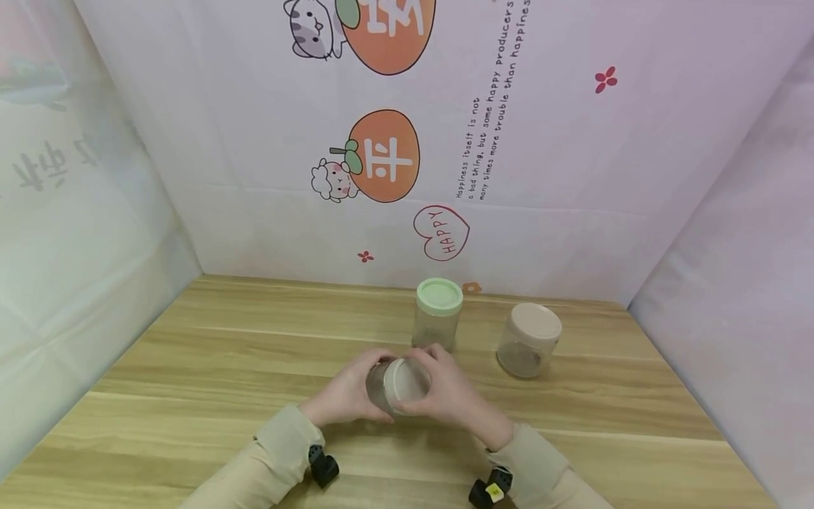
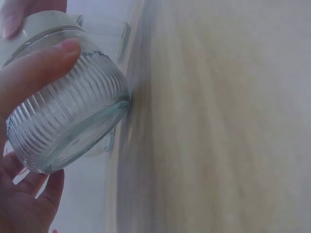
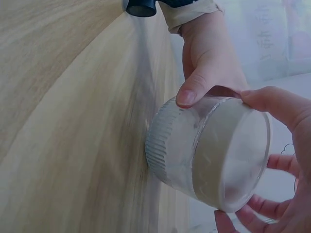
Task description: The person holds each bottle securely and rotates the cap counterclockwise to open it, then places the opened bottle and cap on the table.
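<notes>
A ribbed glass jar with a pale lid is tilted between both hands at the middle of the table. My left hand grips its glass body, thumb on one side and fingers around the other. With thumb and fingers spread round the rim, my right hand holds the lid. The lid sits on the jar's mouth; whether it is screwed tight cannot be told. In the left wrist view the clear bottom shows, and nothing is visible inside. I cannot tell if the lower edge touches the wood.
Just beyond the hands stands a taller clear jar with a green lid. To its right is a wide clear jar with a beige lid. Printed white cloth walls the wooden table at the back and sides.
</notes>
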`<state>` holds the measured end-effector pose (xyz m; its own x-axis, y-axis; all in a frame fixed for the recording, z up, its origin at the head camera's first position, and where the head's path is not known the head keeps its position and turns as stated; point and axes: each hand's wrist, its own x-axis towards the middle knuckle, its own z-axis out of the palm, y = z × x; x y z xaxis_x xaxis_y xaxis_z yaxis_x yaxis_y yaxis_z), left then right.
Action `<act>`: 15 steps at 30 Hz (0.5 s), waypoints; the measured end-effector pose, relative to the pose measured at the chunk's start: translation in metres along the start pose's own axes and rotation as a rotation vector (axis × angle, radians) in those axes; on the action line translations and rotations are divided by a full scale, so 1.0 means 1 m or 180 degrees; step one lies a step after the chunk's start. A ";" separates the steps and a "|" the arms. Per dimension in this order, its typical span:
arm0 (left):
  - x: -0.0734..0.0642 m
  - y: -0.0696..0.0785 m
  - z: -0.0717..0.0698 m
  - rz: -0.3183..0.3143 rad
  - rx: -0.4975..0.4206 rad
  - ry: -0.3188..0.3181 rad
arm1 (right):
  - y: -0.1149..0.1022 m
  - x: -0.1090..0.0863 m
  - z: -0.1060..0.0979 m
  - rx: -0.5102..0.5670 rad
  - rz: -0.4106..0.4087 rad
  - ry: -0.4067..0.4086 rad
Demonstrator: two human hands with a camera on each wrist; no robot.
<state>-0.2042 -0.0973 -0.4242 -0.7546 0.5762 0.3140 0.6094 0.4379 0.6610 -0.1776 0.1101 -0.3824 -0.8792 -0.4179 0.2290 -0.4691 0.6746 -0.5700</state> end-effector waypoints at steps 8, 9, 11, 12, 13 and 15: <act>0.001 0.002 0.000 0.0104 0.0037 0.0009 | 0.005 -0.002 -0.003 -0.0213 -0.0557 0.0028; 0.001 0.002 0.000 0.0095 0.0027 0.0005 | 0.006 -0.003 -0.003 -0.0246 -0.0610 0.0036; 0.000 0.003 -0.001 0.0079 0.0032 0.0001 | 0.007 -0.003 -0.003 -0.0301 -0.0693 0.0045; 0.000 0.003 -0.001 0.0062 0.0031 -0.0005 | 0.008 -0.003 -0.003 -0.0329 -0.0732 0.0041; 0.000 0.003 -0.001 0.0057 0.0034 -0.0007 | 0.008 -0.003 -0.004 -0.0348 -0.0766 0.0038; 0.000 0.003 -0.001 0.0022 0.0017 -0.0015 | 0.009 -0.003 -0.005 -0.0371 -0.0827 0.0024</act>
<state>-0.2026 -0.0966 -0.4216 -0.7493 0.5823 0.3154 0.6158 0.4376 0.6552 -0.1793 0.1205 -0.3846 -0.7286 -0.5817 0.3616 -0.6848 0.6111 -0.3969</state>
